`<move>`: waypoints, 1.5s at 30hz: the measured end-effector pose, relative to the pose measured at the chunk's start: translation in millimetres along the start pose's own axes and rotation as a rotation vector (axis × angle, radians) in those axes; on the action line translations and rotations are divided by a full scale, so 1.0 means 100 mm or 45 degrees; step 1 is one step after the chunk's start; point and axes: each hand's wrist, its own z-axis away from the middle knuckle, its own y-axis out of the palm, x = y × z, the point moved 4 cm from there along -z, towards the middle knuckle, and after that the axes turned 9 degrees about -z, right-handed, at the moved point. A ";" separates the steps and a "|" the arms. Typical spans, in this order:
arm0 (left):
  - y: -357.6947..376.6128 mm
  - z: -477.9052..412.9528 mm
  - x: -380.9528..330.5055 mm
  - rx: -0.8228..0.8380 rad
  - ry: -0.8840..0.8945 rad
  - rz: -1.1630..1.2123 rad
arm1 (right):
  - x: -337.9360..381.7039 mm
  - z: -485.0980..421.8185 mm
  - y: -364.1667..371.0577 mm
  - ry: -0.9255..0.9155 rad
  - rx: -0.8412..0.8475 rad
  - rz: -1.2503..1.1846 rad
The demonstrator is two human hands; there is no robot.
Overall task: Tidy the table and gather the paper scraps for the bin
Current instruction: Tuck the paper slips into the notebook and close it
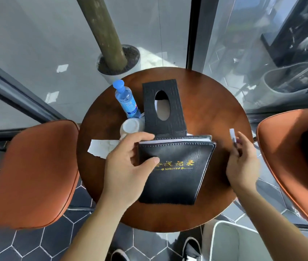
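Observation:
A black leather notebook point(179, 178) with gold lettering lies closed on the round wooden table point(206, 102). My left hand point(128, 166) grips its upper left corner, thumb on the cover, fingers over the top edge. My right hand point(243, 162) hovers just right of the notebook, pinching a small white paper scrap point(232, 134) that sticks up from its fingers. A larger torn white paper point(102, 147) lies flat on the table to the left, partly hidden under my left hand.
A black tissue box point(162, 108) stands behind the notebook, beside a blue-capped water bottle point(125, 99) and a white cup point(131, 126). Orange chairs point(30, 176) flank the table. A white bin point(243, 242) sits on the floor at lower right. A potted trunk point(117, 59) stands behind.

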 end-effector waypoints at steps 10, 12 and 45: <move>-0.21 0.01 -0.09 0.002 0.552 -0.799 | 0.96 0.34 -0.09 0.040 0.312 -0.904; -0.23 0.01 -0.11 0.013 0.651 -0.896 | 1.13 0.42 -0.09 -0.053 0.385 -0.894; -0.19 0.27 -0.16 -0.193 0.882 -0.948 | 1.96 0.67 -0.31 -0.407 0.731 -0.856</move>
